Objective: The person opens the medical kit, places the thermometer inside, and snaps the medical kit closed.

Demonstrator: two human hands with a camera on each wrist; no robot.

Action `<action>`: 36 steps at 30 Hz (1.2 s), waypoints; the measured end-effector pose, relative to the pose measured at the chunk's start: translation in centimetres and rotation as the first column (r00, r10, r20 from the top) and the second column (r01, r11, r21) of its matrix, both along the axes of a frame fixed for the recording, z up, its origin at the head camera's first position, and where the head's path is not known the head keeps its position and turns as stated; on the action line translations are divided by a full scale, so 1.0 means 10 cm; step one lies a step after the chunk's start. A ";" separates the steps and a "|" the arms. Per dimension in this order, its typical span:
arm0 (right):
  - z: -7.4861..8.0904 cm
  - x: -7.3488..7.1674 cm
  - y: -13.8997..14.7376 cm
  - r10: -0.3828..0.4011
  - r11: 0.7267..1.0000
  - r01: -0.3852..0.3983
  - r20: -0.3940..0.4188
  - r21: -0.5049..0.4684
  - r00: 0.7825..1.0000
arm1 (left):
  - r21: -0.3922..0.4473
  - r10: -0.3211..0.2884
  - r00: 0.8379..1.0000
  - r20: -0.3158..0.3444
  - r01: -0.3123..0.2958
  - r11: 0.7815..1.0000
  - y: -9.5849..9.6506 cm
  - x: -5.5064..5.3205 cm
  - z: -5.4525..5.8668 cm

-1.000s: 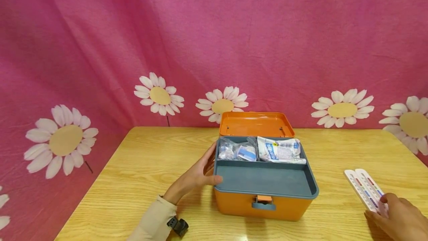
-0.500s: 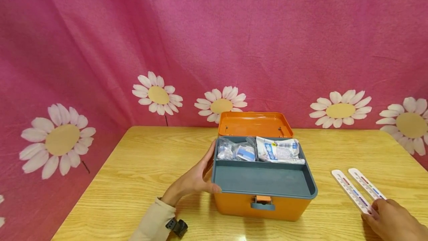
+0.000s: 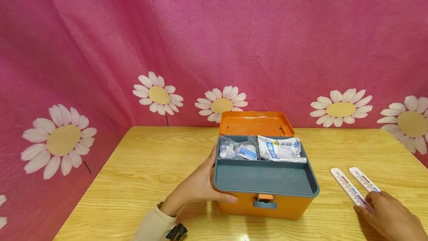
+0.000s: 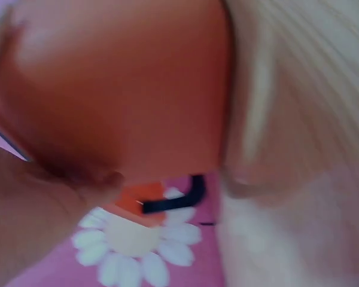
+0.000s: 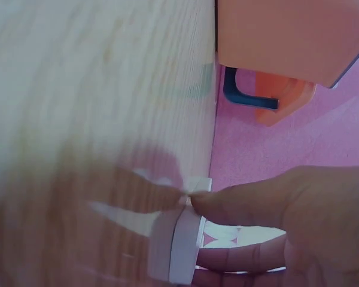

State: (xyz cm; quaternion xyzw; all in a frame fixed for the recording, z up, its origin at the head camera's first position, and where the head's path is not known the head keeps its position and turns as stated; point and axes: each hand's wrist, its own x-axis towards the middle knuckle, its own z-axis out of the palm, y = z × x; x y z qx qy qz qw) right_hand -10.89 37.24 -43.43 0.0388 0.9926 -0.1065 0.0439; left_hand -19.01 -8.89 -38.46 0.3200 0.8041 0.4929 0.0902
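Orange box (image 3: pixel 282 209) sits on the wood-grain tabletop (image 3: pixel 143 166), latch (image 3: pixel 265 202) side toward the wearer, so the inside reads easily from above. Left hand (image 3: pixel 200 187) wraps the box's left side toward the front, thumb laid on the front wall, fingers around the side; probably a steadying grip. Right hand (image 3: pixel 389 211), well apart to the right, pinches the near end of one white thermometer strip (image 3: pixel 349 187) between thumb and fingers. Second thermometer strip (image 3: pixel 362 177) lies just beside it, near end hidden by the same hand; cannot tell whether that one is gripped too. Strips look low to the tabletop, scales up, roughly parallel; held by the end, the markings stay uncovered. Lid (image 3: pixel 257 124) stands open behind, likely so it keeps out of the way; its dark handle (image 5: pixel 248 98) shows only in the wrist views. Grey tray (image 3: pixel 264 176) fills the box top: rear part split in two, wide section in front. Rear left: clear bags (image 3: pixel 227 151) with white contents and a blue-and-white item. Rear right: white packet (image 3: pixel 282 150), blue print, lower edge over the divider.
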 end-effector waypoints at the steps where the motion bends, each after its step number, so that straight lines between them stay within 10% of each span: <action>1: 0.00 0.00 0.00 -0.001 1.000 0.001 -0.006 -0.001 1.000 | -0.008 0.008 1.000 -0.021 -0.008 1.000 0.02 0.03 0.03; 6: -0.01 0.02 -0.01 -0.002 1.000 0.002 -0.027 -0.006 1.000 | -0.014 0.014 0.995 -0.094 -0.016 1.000 0.07 0.14 0.13; 13: -0.03 0.01 0.03 0.004 1.000 -0.004 -0.040 -0.020 0.999 | 0.117 0.083 0.971 0.226 -0.112 0.987 0.01 0.19 0.18; 15: -0.04 0.01 0.04 0.015 1.000 -0.016 -0.048 -0.023 0.999 | 0.163 0.171 0.976 0.138 -0.193 0.968 0.01 0.19 0.19; 17: -0.04 0.00 0.05 0.026 0.999 -0.027 -0.052 -0.023 0.998 | 0.185 0.280 0.956 -0.084 -0.261 0.947 0.00 0.17 0.21; 21: -0.03 0.00 0.07 0.032 0.999 -0.033 -0.063 -0.017 0.997 | 0.101 0.404 0.825 -0.394 -0.399 0.912 0.00 0.16 0.24; 29: -0.06 0.00 0.07 0.037 0.999 -0.038 -0.092 0.000 0.995 | -0.360 0.290 0.929 -0.228 -0.358 0.862 0.04 0.18 0.17; 36: -0.04 -0.02 0.03 0.085 0.996 -0.081 -0.147 0.031 0.985 | -0.497 0.238 0.931 -0.277 -0.351 0.794 0.07 0.20 0.29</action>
